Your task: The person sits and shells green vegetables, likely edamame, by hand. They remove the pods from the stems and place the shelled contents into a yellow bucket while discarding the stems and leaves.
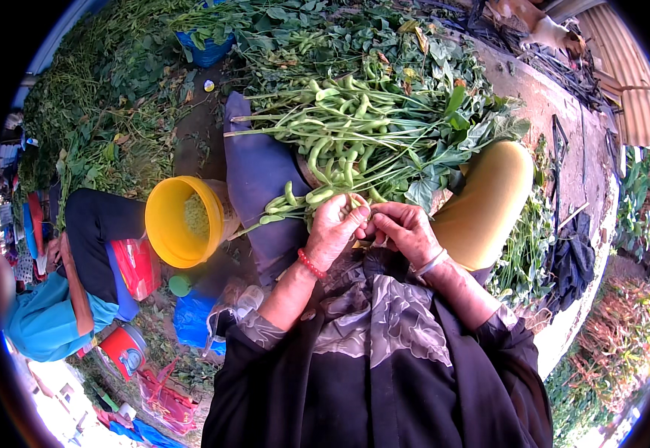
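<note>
A bundle of green bean plants (355, 142) with long stems, leaves and many pods lies across my lap. My left hand (334, 226), with a red bead bracelet at the wrist, grips a green pod (356, 203) at the near end of the bundle. My right hand (403, 230), wearing a pale bangle, pinches the same pod from the other side. Both hands touch each other just above my dark patterned top.
A yellow bucket (172, 224) with shelled green beans stands to my left. Another person (63, 284) in blue and black sits at far left. Heaps of green plants (116, 97) cover the ground beyond. A concrete edge (564, 127) runs on the right.
</note>
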A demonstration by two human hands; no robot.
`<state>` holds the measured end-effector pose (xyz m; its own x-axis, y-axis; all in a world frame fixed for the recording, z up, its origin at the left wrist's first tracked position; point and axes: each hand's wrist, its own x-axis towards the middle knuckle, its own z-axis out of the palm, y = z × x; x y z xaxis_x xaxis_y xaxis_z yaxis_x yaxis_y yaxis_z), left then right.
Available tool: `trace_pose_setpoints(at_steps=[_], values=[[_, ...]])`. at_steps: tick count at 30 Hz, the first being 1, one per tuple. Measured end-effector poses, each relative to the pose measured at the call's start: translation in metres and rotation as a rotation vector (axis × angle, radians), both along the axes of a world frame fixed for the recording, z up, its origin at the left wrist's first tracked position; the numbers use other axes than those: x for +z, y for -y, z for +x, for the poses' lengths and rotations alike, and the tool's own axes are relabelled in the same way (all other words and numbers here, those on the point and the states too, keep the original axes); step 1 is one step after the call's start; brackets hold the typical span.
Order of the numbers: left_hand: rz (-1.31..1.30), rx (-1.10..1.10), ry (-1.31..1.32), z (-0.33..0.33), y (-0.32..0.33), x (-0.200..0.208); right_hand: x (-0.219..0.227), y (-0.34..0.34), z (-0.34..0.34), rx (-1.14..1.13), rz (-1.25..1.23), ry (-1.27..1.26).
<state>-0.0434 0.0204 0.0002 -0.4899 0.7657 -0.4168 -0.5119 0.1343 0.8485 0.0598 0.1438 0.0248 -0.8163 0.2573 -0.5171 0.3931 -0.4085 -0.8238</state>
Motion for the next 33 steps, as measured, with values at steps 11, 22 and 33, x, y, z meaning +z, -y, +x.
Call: trace_pose_setpoints(at_steps=[11, 22, 33], values=[[0.217, 0.116, 0.524, -0.007, 0.004, -0.009, -0.009, -0.003, 0.002, -0.208, 0.675, 0.020], [0.316, -0.014, 0.752, -0.018, 0.007, -0.012, -0.031, -0.024, -0.005, 0.058, 1.390, -0.051], [-0.038, 0.100, 0.463, 0.002, -0.022, -0.010, -0.014, -0.007, 0.010, -0.042, 0.781, -0.035]])
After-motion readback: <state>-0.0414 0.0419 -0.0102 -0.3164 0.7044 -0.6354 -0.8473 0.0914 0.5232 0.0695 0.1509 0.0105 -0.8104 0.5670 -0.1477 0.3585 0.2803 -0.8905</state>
